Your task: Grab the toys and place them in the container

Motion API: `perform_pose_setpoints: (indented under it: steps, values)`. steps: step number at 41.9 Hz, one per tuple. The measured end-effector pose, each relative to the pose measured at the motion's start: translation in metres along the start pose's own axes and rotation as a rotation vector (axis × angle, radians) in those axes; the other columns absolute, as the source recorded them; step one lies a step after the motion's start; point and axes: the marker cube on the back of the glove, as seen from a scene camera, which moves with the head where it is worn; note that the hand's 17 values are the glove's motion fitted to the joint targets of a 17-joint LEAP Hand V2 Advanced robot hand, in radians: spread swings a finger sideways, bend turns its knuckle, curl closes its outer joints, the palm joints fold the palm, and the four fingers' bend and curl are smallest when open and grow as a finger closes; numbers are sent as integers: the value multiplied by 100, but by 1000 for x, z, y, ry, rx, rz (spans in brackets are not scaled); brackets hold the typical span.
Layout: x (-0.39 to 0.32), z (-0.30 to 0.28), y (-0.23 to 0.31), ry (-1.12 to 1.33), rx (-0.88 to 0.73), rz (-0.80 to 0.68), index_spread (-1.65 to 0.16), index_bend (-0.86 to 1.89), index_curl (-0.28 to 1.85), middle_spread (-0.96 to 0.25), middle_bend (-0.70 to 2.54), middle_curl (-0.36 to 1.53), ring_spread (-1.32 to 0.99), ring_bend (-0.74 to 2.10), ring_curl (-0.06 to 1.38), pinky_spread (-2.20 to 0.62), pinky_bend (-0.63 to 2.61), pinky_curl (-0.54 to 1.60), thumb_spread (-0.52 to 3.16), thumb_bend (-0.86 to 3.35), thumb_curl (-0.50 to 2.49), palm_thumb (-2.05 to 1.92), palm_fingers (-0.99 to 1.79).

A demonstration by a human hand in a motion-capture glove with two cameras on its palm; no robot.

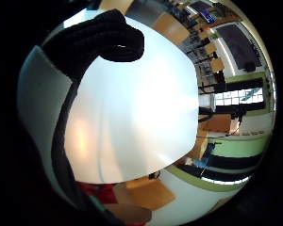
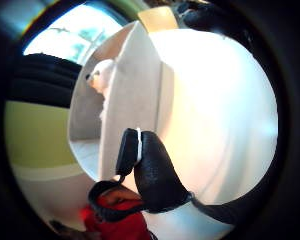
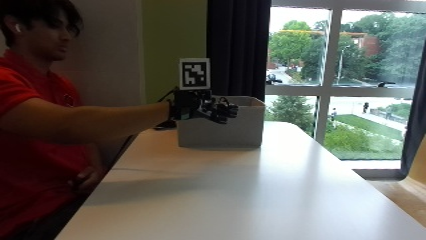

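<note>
A grey open-topped container (image 3: 219,132) stands on the white table (image 3: 253,190) near its far left edge. My gloved right hand (image 3: 208,110) hovers at the height of its rim, on the near left side, fingers loosely curled and holding nothing. In the thumb side palm view a white plush toy (image 2: 101,75) lies inside the container (image 2: 130,85), against its far wall, and my thumb (image 2: 152,172) shows in front with nothing against it. The little finger side palm view shows one bent finger (image 1: 108,40) over bare table (image 1: 141,113). No other toy is in view.
The table runs wide and flat from the container toward the camera. A window (image 3: 346,75) and a dark curtain (image 3: 236,47) stand behind it. The person's bare left hand (image 3: 85,180) rests low beside the table's left edge.
</note>
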Motion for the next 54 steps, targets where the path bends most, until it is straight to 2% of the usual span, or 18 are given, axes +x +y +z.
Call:
perform_pose_setpoints:
  steps: [7, 16, 21, 28, 40, 54]
  values:
    - [27, 29, 21, 31, -56, 45, -42, 28, 43, -11, 16, 37, -4, 40, 19, 3, 102, 31, 112, -7, 26, -9, -4]
    - [51, 44, 44, 21, -35, 154, -41, 29, 43, -10, 15, 34, -5, 37, 19, 3, 96, 30, 112, -7, 24, -9, -4]
    - [57, 46, 55, -12, -20, 123, -41, 29, 43, -10, 15, 33, -6, 35, 20, 4, 95, 30, 112, -7, 23, -8, -3]
    - [63, 50, 61, -111, -30, 186, -41, 30, 43, -10, 15, 31, -7, 34, 20, 4, 92, 30, 112, -6, 23, -8, -3]
    - [59, 39, 68, -207, 6, 179, -41, 32, 44, -10, 16, 30, -8, 31, 21, 4, 90, 30, 113, -6, 22, -7, -2]
    - [65, 29, 68, -224, 40, 185, -41, 33, 44, -10, 16, 29, -8, 29, 23, 4, 88, 31, 113, -6, 22, -7, -1]
